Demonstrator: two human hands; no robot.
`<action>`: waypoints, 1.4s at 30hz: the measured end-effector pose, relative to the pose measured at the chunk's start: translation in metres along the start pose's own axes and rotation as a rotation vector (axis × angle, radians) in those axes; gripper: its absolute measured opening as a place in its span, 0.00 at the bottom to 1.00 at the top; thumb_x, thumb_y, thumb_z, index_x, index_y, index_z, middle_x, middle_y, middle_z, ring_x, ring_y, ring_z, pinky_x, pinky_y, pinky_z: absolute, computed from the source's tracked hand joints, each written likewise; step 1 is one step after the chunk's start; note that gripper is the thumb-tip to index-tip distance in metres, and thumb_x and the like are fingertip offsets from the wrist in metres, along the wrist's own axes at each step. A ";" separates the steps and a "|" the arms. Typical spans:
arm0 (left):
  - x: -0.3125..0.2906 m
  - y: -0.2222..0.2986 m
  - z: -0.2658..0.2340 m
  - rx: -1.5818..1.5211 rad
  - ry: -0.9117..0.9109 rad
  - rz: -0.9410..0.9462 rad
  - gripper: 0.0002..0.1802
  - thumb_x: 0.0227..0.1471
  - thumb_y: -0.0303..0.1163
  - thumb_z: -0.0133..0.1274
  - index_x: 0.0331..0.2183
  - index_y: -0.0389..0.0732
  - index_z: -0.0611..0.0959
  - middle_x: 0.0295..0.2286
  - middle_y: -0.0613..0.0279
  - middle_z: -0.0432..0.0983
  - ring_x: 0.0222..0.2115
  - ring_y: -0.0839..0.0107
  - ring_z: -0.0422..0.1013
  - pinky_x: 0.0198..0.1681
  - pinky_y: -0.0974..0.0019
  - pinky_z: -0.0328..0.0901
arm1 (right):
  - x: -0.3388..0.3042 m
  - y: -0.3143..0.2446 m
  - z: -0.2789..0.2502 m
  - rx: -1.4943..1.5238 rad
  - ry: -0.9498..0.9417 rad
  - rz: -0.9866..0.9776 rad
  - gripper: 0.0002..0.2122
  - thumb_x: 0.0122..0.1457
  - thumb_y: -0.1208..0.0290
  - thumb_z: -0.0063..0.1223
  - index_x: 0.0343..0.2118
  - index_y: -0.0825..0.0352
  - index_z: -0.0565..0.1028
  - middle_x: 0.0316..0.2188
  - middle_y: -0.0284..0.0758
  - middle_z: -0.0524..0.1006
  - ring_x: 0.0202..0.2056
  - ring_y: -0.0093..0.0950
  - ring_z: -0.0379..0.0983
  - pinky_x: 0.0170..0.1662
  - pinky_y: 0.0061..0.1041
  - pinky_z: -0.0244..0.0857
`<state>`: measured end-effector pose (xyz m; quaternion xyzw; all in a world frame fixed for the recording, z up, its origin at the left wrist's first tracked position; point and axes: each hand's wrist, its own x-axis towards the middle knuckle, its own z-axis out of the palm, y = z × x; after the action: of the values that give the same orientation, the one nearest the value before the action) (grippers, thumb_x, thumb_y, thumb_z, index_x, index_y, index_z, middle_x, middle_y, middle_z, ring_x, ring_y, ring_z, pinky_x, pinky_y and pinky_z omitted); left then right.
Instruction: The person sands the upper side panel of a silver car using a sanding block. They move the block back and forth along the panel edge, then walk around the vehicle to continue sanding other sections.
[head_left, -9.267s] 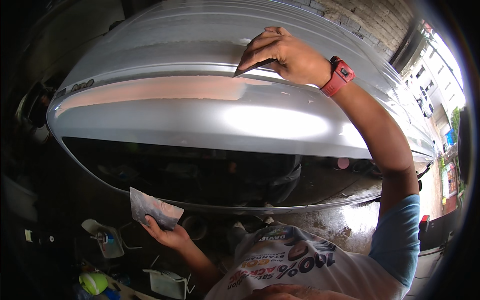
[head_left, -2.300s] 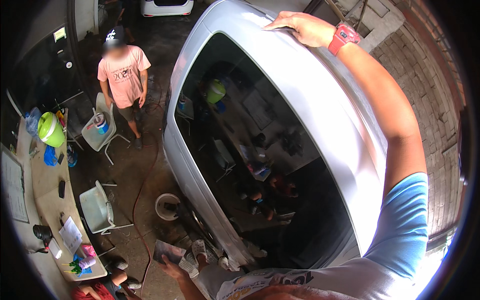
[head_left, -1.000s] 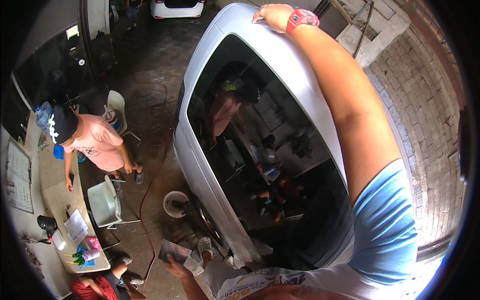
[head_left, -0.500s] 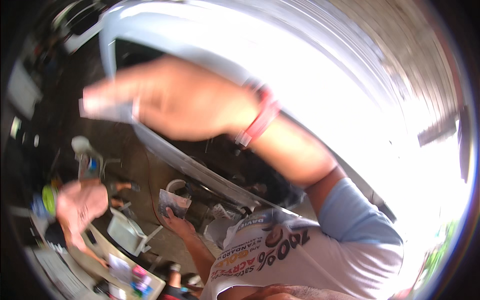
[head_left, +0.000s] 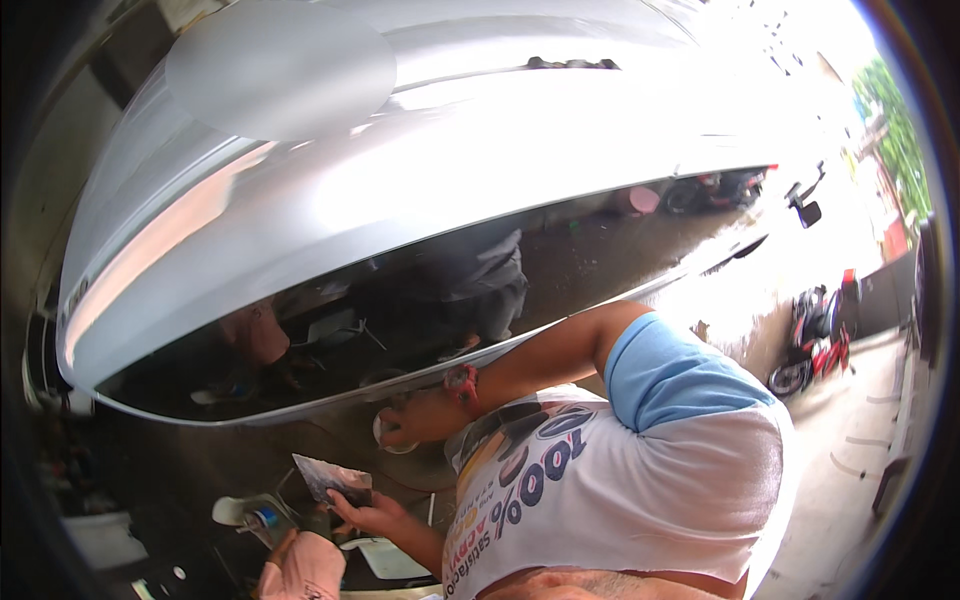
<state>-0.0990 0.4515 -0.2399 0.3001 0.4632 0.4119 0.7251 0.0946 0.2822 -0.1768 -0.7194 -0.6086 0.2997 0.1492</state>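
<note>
My left hand point(head_left: 368, 512) grips a thin, flat square plate point(head_left: 325, 477) with a pale, smeared-looking face, at the lower middle. Above it and to the right, my right hand point(head_left: 415, 418) is lowered in front of my body, with a red watch point(head_left: 461, 384) on the wrist. Its fingers are curled, and a whitish thing shows beside them; I cannot make out whether they hold it. Close beyond that arm stretches the silver-white body point(head_left: 440, 170) of a vehicle. Its long dark window point(head_left: 400, 290) mirrors people and a chair.
Low on the left, a person in a pink shirt point(head_left: 305, 568) is near a pale chair point(head_left: 240, 510) with something blue on it. A white seat-like item point(head_left: 385, 560) lies beyond my left forearm. On the right, a red motorcycle point(head_left: 822, 350) stands by a wall.
My right hand has come down from high in front of the vehicle to beside my body. The view has swung, showing more of the vehicle and the motorcycle. My left hand still holds the plate.
</note>
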 end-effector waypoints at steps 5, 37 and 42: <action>-0.014 0.017 0.014 0.222 -0.217 -0.038 0.39 0.60 0.40 0.66 0.64 0.29 0.74 0.62 0.43 0.72 0.62 0.52 0.71 0.68 0.52 0.64 | -0.012 -0.008 -0.008 0.654 0.474 -0.248 0.31 0.63 0.77 0.55 0.70 0.58 0.64 0.63 0.47 0.71 0.60 0.48 0.76 0.58 0.41 0.75; -0.103 -0.028 -0.121 -0.336 0.603 0.124 0.22 0.67 0.38 0.60 0.57 0.40 0.81 0.51 0.60 0.83 0.51 0.67 0.80 0.56 0.61 0.74 | 0.025 0.091 0.029 1.459 -0.126 0.463 0.18 0.68 0.74 0.66 0.58 0.65 0.75 0.52 0.31 0.82 0.54 0.25 0.78 0.61 0.30 0.71; -0.125 -0.052 -0.177 -0.358 0.845 0.153 0.17 0.69 0.36 0.58 0.56 0.45 0.81 0.49 0.65 0.84 0.46 0.71 0.82 0.49 0.65 0.78 | 0.027 0.114 0.054 1.475 -0.073 0.502 0.18 0.69 0.74 0.65 0.59 0.65 0.75 0.54 0.32 0.80 0.56 0.27 0.77 0.62 0.31 0.71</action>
<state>-0.2736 0.3265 -0.2987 0.0094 0.6160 0.6239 0.4809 0.1532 0.2761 -0.2913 -0.5401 -0.0753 0.6752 0.4967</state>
